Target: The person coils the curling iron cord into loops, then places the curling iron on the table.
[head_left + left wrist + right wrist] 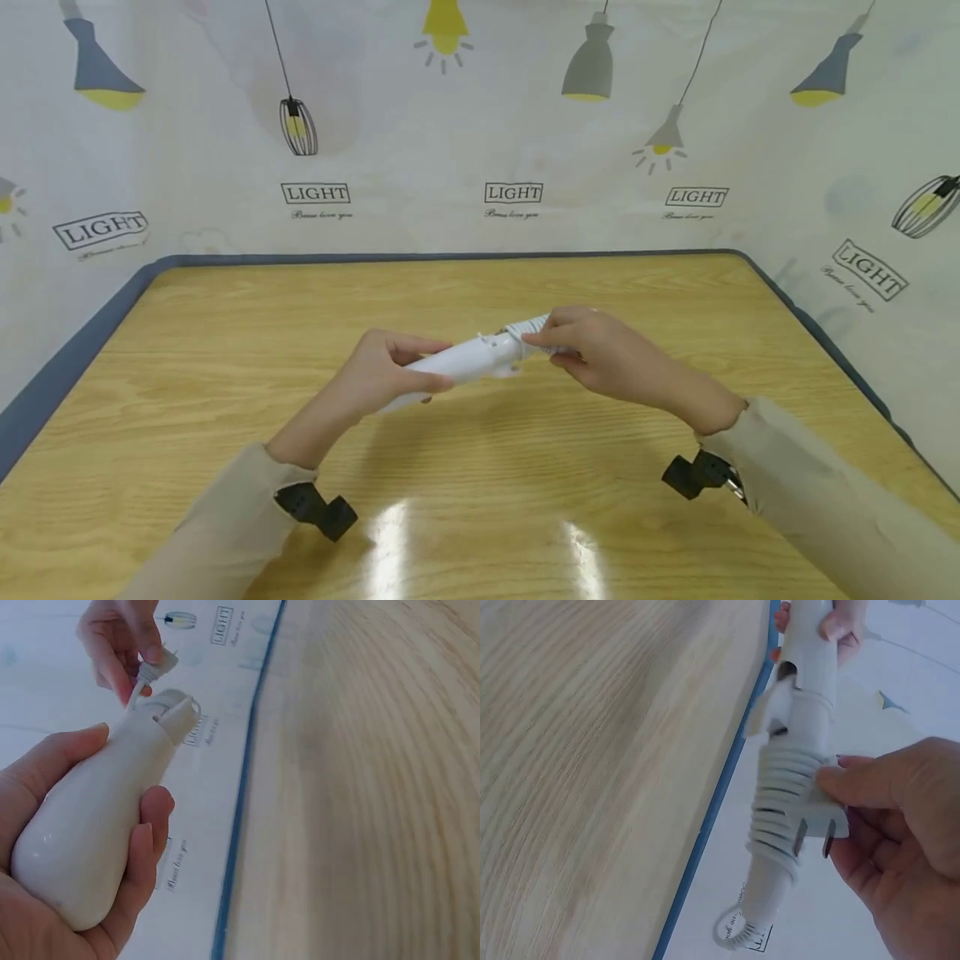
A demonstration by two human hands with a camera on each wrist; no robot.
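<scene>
A white wand-shaped electrical appliance (461,360) is held above the table, slanting up to the right. My left hand (382,371) grips its thick, smooth end, thumb on one side and fingers on the other. White power cord (784,784) is wound in several coils round the narrower end. Beyond the coils, the cord leaves the tip in a small loop (731,930). Between thumb and fingers, my right hand (600,350) pinches the plug (821,815) beside the coils. Two flat prongs stick out of it. A small lever-like piece (769,712) juts out between thick body and coils.
Below both hands lies a glossy wood-grain table (480,483) with a blue-grey edge (450,257). White walls (420,125) printed with lamps and lettering stand behind it and at both sides. Black wrist cameras (318,510) hang at the sleeves.
</scene>
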